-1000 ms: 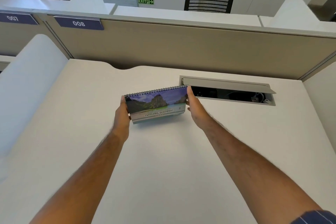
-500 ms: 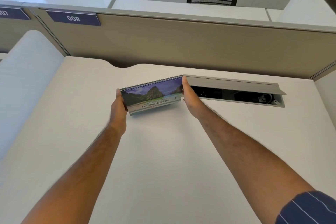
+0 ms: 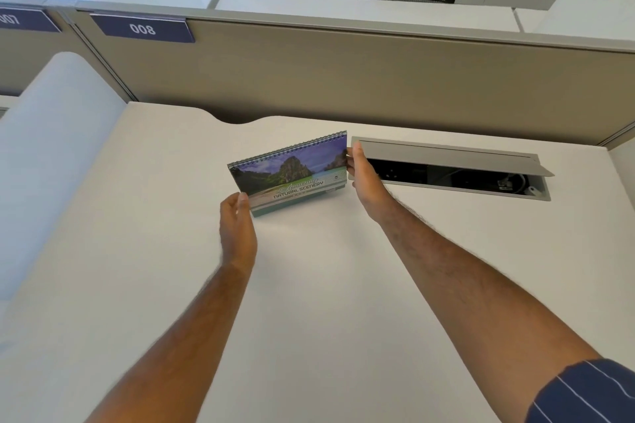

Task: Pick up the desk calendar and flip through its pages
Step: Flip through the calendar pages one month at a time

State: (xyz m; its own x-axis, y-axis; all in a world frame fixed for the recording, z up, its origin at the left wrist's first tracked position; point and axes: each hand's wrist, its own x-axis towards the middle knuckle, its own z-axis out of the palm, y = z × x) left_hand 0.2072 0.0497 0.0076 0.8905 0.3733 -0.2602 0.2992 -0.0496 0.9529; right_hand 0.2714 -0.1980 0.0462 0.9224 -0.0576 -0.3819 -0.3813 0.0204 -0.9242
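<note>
The desk calendar (image 3: 290, 172) is spiral-bound along its top, with a scenery photo and the words "Natural Scenery" on its cover. It is tilted, its right end higher than its left. My right hand (image 3: 366, 179) grips the calendar's right edge. My left hand (image 3: 237, 225) is at the lower left corner, thumb and fingers touching the bottom of the cover. Whether the calendar's base still touches the white desk (image 3: 309, 285) I cannot tell.
An open grey cable tray (image 3: 446, 166) with its lid tilted up is set into the desk just right of the calendar. A beige partition (image 3: 343, 79) with a "008" label stands behind. A white curved divider (image 3: 51, 148) borders the left side.
My left hand has slid down from the calendar's left edge to its lower left corner. The calendar's right end has risen and it tilts more.
</note>
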